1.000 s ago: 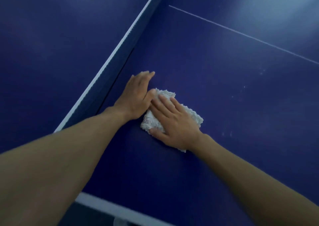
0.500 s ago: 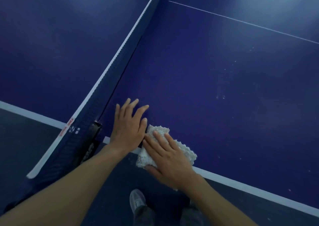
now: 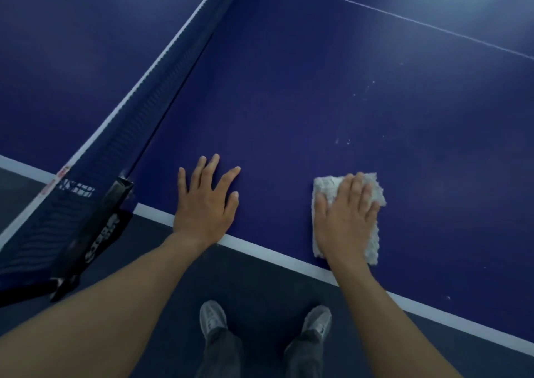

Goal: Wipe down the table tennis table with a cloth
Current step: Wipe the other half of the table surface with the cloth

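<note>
Wiping looks to be somewhere in the middle rather than near its end. The right hand (image 3: 348, 218) lies flat on a folded white cloth (image 3: 372, 192), fingers (image 3: 359, 184) spread narrow and pressed down on it rather than curled around it, so the cloth is pinned against the blue table (image 3: 289, 103) just inside the white sideline (image 3: 260, 246) at the near edge. The left hand (image 3: 206, 201) rests palm down on bare surface, fingers splayed wide and holding nothing, between the cloth and the net post (image 3: 95, 233), apart from both. The stretch of table between the hands and beside the net (image 3: 161, 88) shows no marks, which suggests it may already be clean. Pale specks (image 3: 342, 141) and faint smears remain just beyond the cloth and further toward the thin centre line (image 3: 404, 17), so that area appears still to need a pass; the half beyond the net cannot be judged from here. No bucket, basin, spray bottle or other container is in view, only floor and the person's shoes (image 3: 212, 318) below.
</note>
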